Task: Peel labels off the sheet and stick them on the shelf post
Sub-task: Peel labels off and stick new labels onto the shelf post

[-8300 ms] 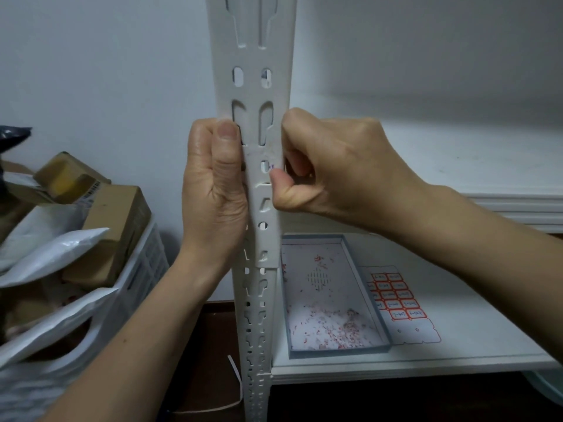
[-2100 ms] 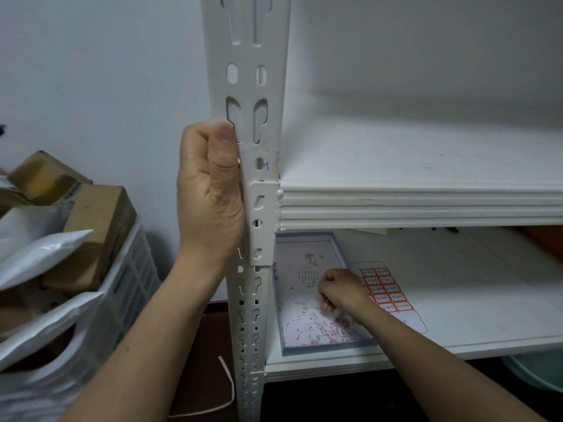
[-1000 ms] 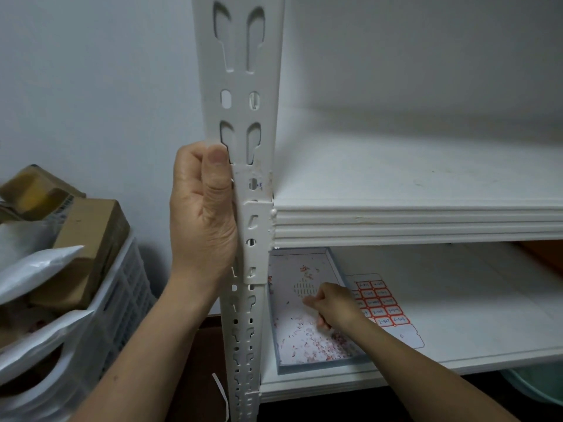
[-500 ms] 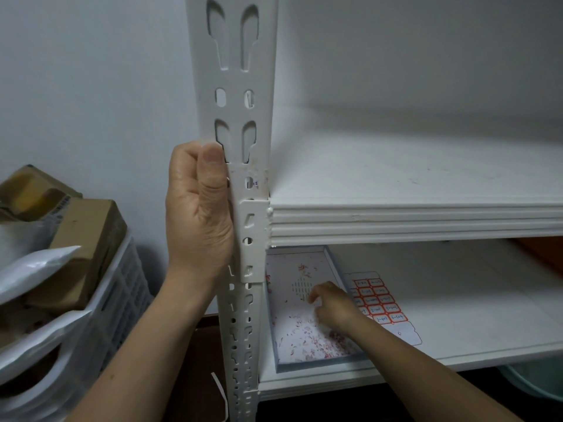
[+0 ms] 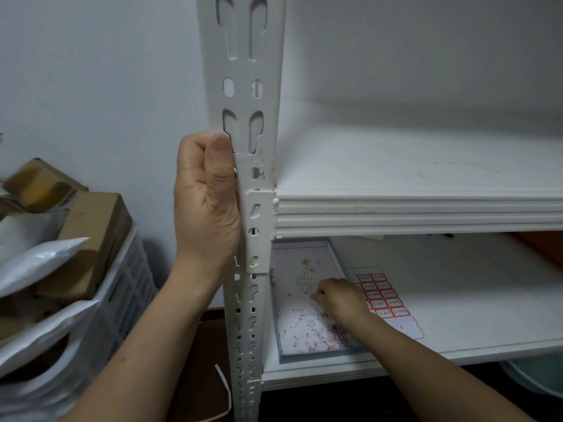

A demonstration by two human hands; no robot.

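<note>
- Nearest us, two bare forearms reach up and away from the bottom edge of the view.
- The left hand (image 5: pixel 207 202) grips the shelf post (image 5: pixel 243 71), a white upright metal strip cut with slots and holes. Its fingers wrap round the post's left edge, and the thumb lies flat up the front face.
- Just right of the left thumb, we see a small label (image 5: pixel 262 174) stuck on the post's front beside an oval hole. Its marks are too small to read.
- Left of that hand and lower down, a white plastic crate (image 5: pixel 128 287) holds brown cardboard boxes (image 5: pixel 97 236) and white mailer bags (image 5: pixel 39 263).
- Below the left wrist, a thin white strip (image 5: pixel 222 382) curls on the dark floor beside the post.
- The right hand (image 5: pixel 338 300) is lower and further off, on the other side of the post from the left hand, over the lower shelf (image 5: pixel 472 300). Its knuckles face up and its fingers curl downward. We cannot tell whether they pinch anything.
- Beneath that hand lies a shallow tray (image 5: pixel 304 357) with a blue-grey rim, its white floor speckled with red scraps.
- Just right of the right hand lies the label sheet (image 5: pixel 405 327), flat on the lower shelf against the tray's side. It is white, with two columns of red-bordered labels, and the hand hides part of its left edge.
- Above the right hand, the thick white edge of the upper shelf (image 5: pixel 426 214) meets the post level with the left palm.
- Furthest off, a pale wall (image 5: pixel 91 71) stands behind everything.
</note>
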